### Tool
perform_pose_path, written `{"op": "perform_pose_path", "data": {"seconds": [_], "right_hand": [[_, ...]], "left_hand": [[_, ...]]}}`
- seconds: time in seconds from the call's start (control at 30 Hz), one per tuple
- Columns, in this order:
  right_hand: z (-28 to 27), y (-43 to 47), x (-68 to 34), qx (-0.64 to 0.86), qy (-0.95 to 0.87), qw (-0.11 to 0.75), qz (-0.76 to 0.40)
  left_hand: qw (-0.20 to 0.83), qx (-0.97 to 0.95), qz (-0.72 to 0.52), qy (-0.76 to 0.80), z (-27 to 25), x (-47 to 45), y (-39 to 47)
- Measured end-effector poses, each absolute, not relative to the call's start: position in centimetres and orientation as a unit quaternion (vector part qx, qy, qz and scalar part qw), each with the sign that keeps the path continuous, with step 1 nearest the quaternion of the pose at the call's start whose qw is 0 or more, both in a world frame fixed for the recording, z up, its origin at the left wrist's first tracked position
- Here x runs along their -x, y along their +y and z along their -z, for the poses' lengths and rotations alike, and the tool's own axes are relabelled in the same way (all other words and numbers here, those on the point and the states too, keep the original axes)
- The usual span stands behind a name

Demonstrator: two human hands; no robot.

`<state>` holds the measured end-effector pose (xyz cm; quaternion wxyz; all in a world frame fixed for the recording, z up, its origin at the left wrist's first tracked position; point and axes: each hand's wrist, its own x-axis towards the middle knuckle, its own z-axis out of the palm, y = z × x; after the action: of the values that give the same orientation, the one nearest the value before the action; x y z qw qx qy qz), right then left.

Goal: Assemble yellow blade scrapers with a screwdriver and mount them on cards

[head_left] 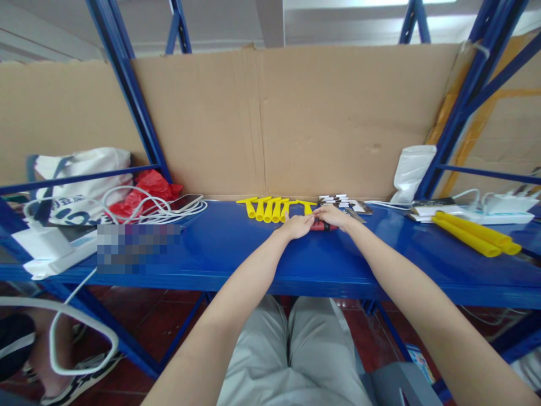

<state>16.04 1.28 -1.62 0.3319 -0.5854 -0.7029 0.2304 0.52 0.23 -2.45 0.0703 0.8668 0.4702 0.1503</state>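
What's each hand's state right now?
Left hand: fingertips near the yellow T-shaped piece; grip cannot be told.
Right hand: fingers bent, close to the elongated red-and-black object; grip cannot be told.

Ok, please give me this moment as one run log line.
left hand: near red object, grip unclear | right hand: at red object, grip unclear | beyond left hand: yellow tubes on blue table

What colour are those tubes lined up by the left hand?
The tubes are bright yellow, seen best in the head view.
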Motion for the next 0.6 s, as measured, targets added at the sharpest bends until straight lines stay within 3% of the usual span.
{"op": "perform_pose_path", "data": {"seconds": [0.27,0.6], "right_hand": [[1.12,0.74,-15.85,0.579,-0.675,0.353,-0.290],[1.39,0.94,-16.01,0.574,-0.678,0.367,-0.274]], "left_hand": [[0.031,-0.865,-0.158,0.474,2.60,-0.69,-0.11],[0.005,-0.863,-0.169,0.476,3.09,-0.63,0.51]]}}
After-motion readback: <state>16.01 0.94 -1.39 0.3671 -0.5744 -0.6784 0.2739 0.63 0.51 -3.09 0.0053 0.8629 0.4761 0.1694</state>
